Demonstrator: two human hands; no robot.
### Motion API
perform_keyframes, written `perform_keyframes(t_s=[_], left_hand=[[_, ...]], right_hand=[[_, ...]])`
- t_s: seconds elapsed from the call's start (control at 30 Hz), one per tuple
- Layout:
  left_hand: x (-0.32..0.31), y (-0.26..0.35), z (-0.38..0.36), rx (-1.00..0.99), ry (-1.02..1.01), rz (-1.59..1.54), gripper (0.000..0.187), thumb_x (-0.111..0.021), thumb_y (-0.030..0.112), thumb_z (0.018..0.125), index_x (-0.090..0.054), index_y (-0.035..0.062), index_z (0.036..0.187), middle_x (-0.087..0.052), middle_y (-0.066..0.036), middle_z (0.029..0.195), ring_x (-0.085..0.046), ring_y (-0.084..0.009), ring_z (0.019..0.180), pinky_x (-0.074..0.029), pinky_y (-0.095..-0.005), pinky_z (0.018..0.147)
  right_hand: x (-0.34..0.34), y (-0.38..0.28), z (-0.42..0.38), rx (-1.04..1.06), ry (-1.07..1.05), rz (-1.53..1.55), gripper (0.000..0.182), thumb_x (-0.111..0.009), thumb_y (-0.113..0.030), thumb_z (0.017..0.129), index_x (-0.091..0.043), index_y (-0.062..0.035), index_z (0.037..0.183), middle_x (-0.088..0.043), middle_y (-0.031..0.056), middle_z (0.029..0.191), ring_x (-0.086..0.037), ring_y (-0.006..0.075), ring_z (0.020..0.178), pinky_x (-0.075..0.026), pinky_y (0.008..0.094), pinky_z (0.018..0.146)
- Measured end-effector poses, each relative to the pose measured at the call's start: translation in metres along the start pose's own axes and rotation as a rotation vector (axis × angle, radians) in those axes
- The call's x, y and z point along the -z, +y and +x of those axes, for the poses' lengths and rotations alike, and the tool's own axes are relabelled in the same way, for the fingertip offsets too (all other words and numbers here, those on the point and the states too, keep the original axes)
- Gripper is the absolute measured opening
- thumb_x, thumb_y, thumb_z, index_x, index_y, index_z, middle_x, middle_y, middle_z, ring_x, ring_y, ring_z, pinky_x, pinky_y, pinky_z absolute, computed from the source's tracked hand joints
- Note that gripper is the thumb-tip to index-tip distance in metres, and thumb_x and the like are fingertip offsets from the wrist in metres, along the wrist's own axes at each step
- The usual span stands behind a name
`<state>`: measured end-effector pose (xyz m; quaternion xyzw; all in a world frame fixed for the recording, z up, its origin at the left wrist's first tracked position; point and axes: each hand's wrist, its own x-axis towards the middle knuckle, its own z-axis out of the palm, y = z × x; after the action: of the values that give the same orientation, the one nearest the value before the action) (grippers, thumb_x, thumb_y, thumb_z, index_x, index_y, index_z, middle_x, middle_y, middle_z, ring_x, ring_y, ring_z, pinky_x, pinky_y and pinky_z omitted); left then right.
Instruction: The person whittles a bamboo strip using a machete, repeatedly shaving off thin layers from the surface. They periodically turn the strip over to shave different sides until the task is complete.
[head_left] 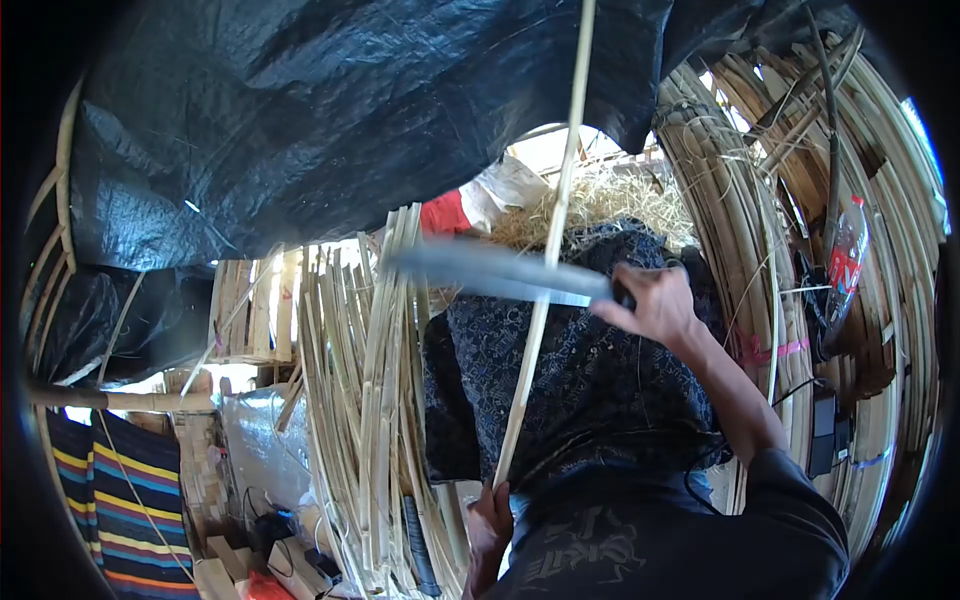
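My left hand [489, 515] is closed around the lower end of a long, pale bamboo strip [530, 375], which slants up past the top of the view. In my right hand [655, 305] is the dark handle of a large knife [470, 268]. Its long blade, smeared by motion, points left and overlaps the strip at mid-length. A dark patterned cloth [590, 375] covers my lap beneath both.
Bamboo strips stand in a sheaf [375, 400] on the left; a curved bundle [715, 190] rises on the right beside a plastic bottle [849, 255]. Shavings [625, 195] lie ahead. A black tarp [330, 120] hangs overhead. Striped cloth [135, 500] hangs at lower left.
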<state>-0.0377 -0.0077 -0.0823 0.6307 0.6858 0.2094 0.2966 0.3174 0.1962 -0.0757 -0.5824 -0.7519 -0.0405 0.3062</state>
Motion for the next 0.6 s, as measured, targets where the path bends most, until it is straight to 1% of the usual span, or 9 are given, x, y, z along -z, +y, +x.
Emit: perform_keyframes(t_s=[0.1,0.2,0.37,0.43,0.47,0.5,0.53,0.57,0.6], left_hand=[[-0.002,0.005,0.003,-0.025,0.016,0.094,0.02,-0.06,0.02,0.101,-0.066,0.0013,0.099,-0.062,-0.024,0.062,-0.067,-0.0402,0.057,-0.047,-0.0458,0.046],[-0.001,0.013,0.009,-0.066,0.088,0.181,0.022,-0.061,0.022,0.101,-0.06,0.0045,0.087,-0.06,-0.022,0.06,-0.065,-0.0395,0.054,-0.046,-0.0462,0.045],[-0.003,0.015,0.009,-0.09,0.207,0.252,0.02,-0.063,0.021,0.099,-0.06,0.005,0.087,-0.061,-0.02,0.06,-0.063,-0.0398,0.052,-0.044,-0.0463,0.044],[-0.004,0.011,0.0,-0.078,0.224,0.27,0.019,-0.064,0.02,0.098,-0.061,0.005,0.087,-0.061,-0.02,0.06,-0.062,-0.0399,0.052,-0.044,-0.0463,0.044],[-0.002,0.002,-0.012,-0.013,0.219,0.286,0.018,-0.065,0.019,0.098,-0.061,0.0048,0.088,-0.061,-0.02,0.061,-0.062,-0.04,0.052,-0.044,-0.0466,0.044],[0.0,-0.005,-0.021,0.05,0.213,0.302,0.017,-0.066,0.019,0.097,-0.062,0.0047,0.088,-0.062,-0.02,0.061,-0.062,-0.04,0.052,-0.044,-0.047,0.044],[0.005,-0.007,-0.025,0.039,0.227,0.332,0.016,-0.066,0.019,0.097,-0.063,0.0044,0.09,-0.061,-0.02,0.061,-0.063,-0.0401,0.053,-0.044,-0.0479,0.044],[0.008,-0.008,-0.028,0.044,0.232,0.327,0.016,-0.066,0.019,0.097,-0.063,0.0044,0.09,-0.061,-0.02,0.061,-0.063,-0.0401,0.053,-0.044,-0.0479,0.044],[0.009,-0.009,-0.025,0.033,0.224,0.321,0.017,-0.066,0.019,0.097,-0.063,0.0046,0.09,-0.061,-0.02,0.061,-0.063,-0.0401,0.053,-0.044,-0.0479,0.045]], right_hand=[[0.002,-0.012,-0.008,0.34,-0.087,0.02,0.07,-0.052,-0.081,0.085,-0.055,-0.0134,0.07,-0.053,-0.002,0.053,-0.06,0.0136,0.046,-0.049,0.031,0.046],[0.008,-0.029,-0.008,0.406,-0.087,-0.015,0.069,-0.05,-0.081,0.086,-0.054,-0.0141,0.07,-0.054,-0.0028,0.053,-0.059,0.0134,0.046,-0.048,0.0303,0.045],[0.006,-0.03,-0.012,0.286,-0.145,-0.081,0.072,-0.042,-0.086,0.087,-0.054,-0.0167,0.068,-0.048,-0.0049,0.051,-0.046,0.0096,0.039,-0.041,0.0313,0.039],[0.008,-0.003,0.002,0.206,-0.04,-0.091,0.071,-0.038,-0.081,0.092,-0.055,-0.0163,0.068,-0.047,-0.0047,0.049,-0.041,0.0075,0.037,-0.036,0.0309,0.035],[-0.002,0.023,0.009,0.117,0.113,-0.234,0.071,-0.037,-0.077,0.095,-0.064,-0.0148,0.074,-0.042,-0.007,0.045,-0.04,0.0063,0.035,-0.033,0.0285,0.03],[0.021,0.031,0.024,-0.22,-0.111,-0.185,0.072,-0.039,-0.074,0.097,-0.071,-0.0107,0.082,-0.041,-0.0079,0.045,-0.037,0.0055,0.035,-0.032,0.0287,0.029],[0.009,0.056,0.024,-0.26,0.058,-0.278,0.072,-0.041,-0.07,0.099,-0.072,-0.0064,0.086,-0.042,-0.0076,0.045,-0.036,0.0051,0.035,-0.031,0.0282,0.029],[0.02,0.066,0.034,-0.308,0.051,-0.194,0.072,-0.042,-0.068,0.099,-0.072,-0.0043,0.084,-0.042,-0.0085,0.046,-0.034,0.0043,0.035,-0.028,0.0275,0.028],[0.023,0.061,0.034,-0.281,0.028,-0.205,0.07,-0.044,-0.067,0.099,-0.071,-0.0048,0.083,-0.044,-0.007,0.045,-0.036,0.0062,0.034,-0.03,0.0285,0.029]])
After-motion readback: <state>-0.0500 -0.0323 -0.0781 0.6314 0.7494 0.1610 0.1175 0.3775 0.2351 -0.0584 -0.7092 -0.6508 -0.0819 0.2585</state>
